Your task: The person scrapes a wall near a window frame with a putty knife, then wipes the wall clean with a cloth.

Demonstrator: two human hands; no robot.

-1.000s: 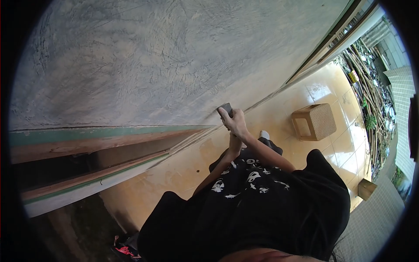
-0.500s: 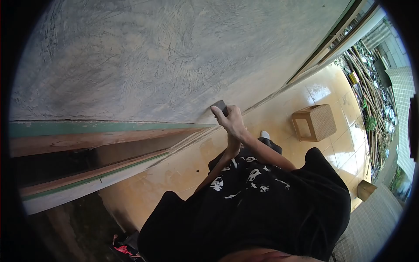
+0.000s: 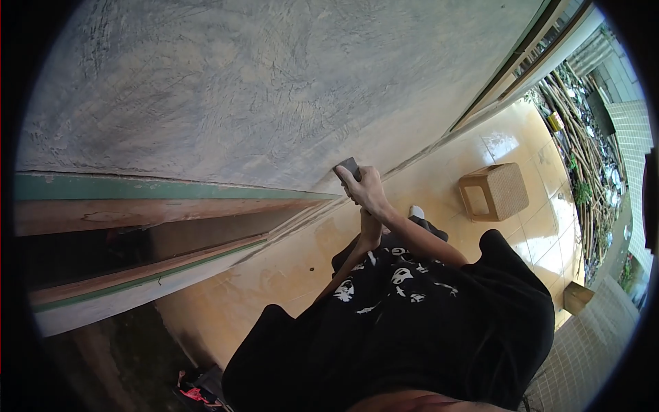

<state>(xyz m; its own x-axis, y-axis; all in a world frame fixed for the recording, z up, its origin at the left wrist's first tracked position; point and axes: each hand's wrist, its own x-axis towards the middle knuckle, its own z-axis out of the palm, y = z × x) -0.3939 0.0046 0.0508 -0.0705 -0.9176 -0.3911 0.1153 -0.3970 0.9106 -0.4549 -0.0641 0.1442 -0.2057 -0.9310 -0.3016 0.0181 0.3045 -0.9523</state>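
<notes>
My right hand (image 3: 368,189) is closed around a dark grey sanding block (image 3: 350,166), with the thumb along its near side. The block is against the rough, grey-white plastered wall (image 3: 261,89), close to the wall's lower edge. Just below my right wrist is my left hand (image 3: 371,225). Its fingers are mostly hidden behind the right wrist, so their hold cannot be seen. Swirled trowel marks and pale patches cover the plaster.
A brown woven-pattern stool (image 3: 504,192) stands on the shiny tan tiled floor (image 3: 425,185). At left runs a green and wooden frame (image 3: 137,189) around a dark opening. Stacked sticks (image 3: 583,137) lie beyond the floor's right edge. A small brown box (image 3: 576,299) sits near it.
My right hand and the block have shifted slightly right along the wall. My left hand now shows a little more below the right wrist.
</notes>
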